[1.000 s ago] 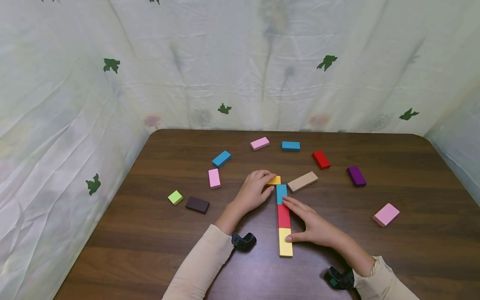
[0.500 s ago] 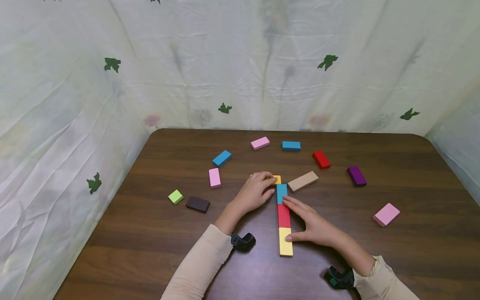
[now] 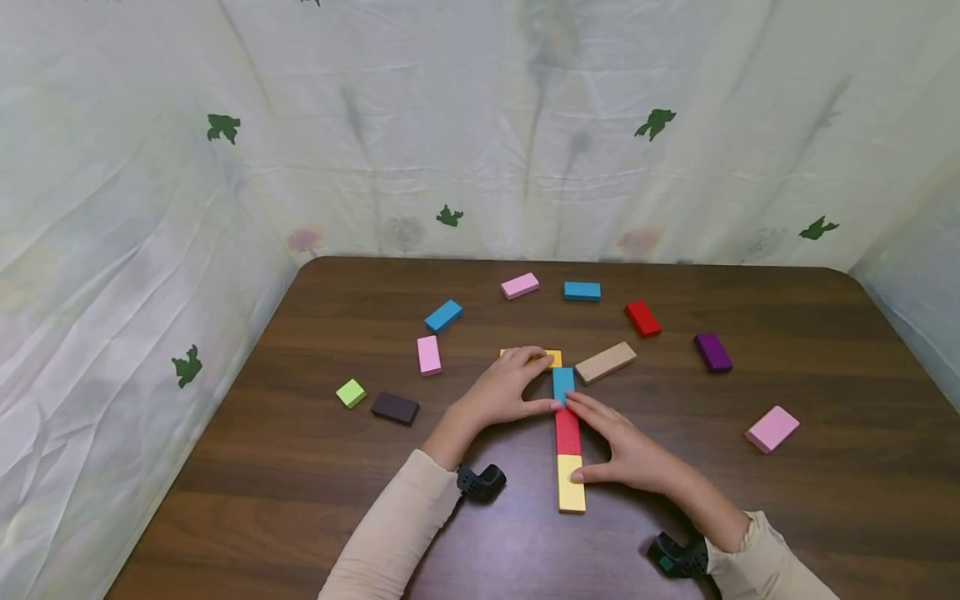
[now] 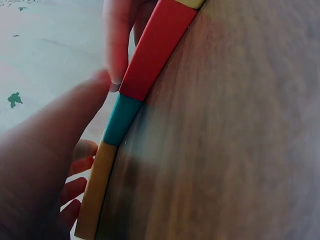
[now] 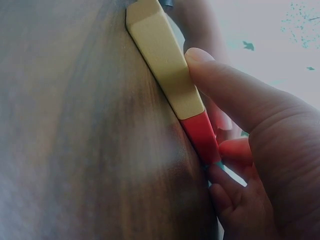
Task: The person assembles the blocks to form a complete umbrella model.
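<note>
A column of flat blocks lies end to end on the table: a yellow block nearest, then a red block, then a blue block. Across its far end sits an orange-yellow block, partly covered by my left hand. That hand's fingers rest along the orange-yellow block, while its thumb reaches to the seam between blue and red. With spread fingers, my right hand touches the column from the right. Its thumb lies on the yellow block, as the right wrist view confirms, and its fingertips are by the blue-red seam.
On the brown table lie a beige block, a dark block, a green block, a purple block and several pink, blue and red ones. A pale cloth hangs behind the table.
My left thumb has moved out from beside the blue block to the blue-red seam, and the left fingers have drawn slightly nearer, uncovering more of the orange-yellow block. The right hand stays put.
</note>
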A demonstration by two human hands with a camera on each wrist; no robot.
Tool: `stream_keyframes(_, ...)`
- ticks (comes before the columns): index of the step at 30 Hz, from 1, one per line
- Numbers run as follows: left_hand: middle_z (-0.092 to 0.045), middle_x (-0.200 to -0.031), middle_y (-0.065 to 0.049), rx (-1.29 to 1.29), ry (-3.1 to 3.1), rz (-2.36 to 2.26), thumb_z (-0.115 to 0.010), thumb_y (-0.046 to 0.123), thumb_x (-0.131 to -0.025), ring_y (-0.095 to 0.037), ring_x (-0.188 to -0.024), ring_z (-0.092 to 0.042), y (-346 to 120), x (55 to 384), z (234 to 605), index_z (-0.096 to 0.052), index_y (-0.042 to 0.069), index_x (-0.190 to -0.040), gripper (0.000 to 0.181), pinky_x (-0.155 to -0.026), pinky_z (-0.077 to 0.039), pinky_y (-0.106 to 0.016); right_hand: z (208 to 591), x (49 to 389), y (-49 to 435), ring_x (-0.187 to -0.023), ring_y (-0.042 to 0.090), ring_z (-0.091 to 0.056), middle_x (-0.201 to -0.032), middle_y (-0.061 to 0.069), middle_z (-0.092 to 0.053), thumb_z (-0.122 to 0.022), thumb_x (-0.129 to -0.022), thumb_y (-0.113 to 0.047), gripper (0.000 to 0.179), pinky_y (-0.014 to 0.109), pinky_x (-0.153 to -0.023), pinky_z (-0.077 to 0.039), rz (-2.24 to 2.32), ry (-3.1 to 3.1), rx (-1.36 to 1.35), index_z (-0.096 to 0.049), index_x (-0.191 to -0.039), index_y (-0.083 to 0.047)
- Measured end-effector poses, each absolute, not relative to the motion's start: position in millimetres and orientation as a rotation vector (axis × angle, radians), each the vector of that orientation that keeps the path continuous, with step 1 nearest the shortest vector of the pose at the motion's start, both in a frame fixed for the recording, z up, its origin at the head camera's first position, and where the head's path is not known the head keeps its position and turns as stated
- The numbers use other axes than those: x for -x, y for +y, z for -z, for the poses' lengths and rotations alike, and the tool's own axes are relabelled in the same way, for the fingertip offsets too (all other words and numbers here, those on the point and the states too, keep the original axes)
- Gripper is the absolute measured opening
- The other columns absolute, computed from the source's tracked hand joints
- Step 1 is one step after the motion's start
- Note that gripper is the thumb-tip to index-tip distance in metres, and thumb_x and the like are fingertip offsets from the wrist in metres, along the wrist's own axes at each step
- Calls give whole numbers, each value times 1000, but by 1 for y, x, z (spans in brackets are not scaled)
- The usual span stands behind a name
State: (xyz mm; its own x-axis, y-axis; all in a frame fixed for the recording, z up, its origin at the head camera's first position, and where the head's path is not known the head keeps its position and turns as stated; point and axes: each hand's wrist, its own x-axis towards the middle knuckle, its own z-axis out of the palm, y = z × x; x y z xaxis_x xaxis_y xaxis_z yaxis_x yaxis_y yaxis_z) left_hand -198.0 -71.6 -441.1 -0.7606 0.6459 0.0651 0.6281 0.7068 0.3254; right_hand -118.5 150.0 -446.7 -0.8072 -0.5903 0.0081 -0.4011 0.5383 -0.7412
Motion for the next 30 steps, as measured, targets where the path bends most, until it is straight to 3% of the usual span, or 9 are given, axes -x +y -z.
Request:
stream_keyframes(8,-33,-136,-2,-1022,2846,-506,-51,74,-67,-19,-122,-29,-70,195,442,-38,13,-137,93,-98,-31,-37,447,119,150,-131,26,-20,-146,0,-20,-70,-69,-52,92,55,-96,-24,1113,2541,842,-30,-141,-12)
stream_keyframes(26,-33,-136,-4,-1043,2854,-525,-53,72,-68,-20,-124,-29,-71,194,444,-37,12,-138,93,-100,-28,-36,446,123,154,-131,24,-19,-146,2,-20,-69,-74,-46,80,51,-97,-26,1224,2517,865,-37,-137,-10)
stream_keyframes(30,-33,-136,-3,-1034,2851,-523,-54,71,-69,-19,-124,-28,-71,193,444,-37,13,-138,92,-100,-28,-37,442,124,155,-128,22,-27,-146,3,-19,-67,-77,-42,74,47,-97,-30,1268,2485,844,-37,-137,-11)
